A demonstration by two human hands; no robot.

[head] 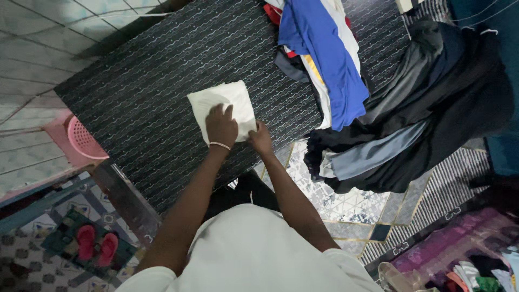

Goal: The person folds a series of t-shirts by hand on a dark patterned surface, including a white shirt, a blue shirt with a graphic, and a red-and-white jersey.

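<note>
A folded white cloth [230, 103] lies on a dark patterned table [151, 97]. My left hand [220, 126] lies flat on the cloth's near part, fingers together, a thin bracelet on the wrist. My right hand [261, 138] pinches the cloth's near right corner at the table edge. A pile of clothes lies to the right: a blue garment [330, 59] on top, dark garments [427, 108] hanging over the table's edge.
A pink plastic basket [81, 141] stands at the left beside the table. Red sandals [97, 244] rest on a mat on the tiled floor at lower left. More clothes [476, 270] lie on a purple surface at lower right.
</note>
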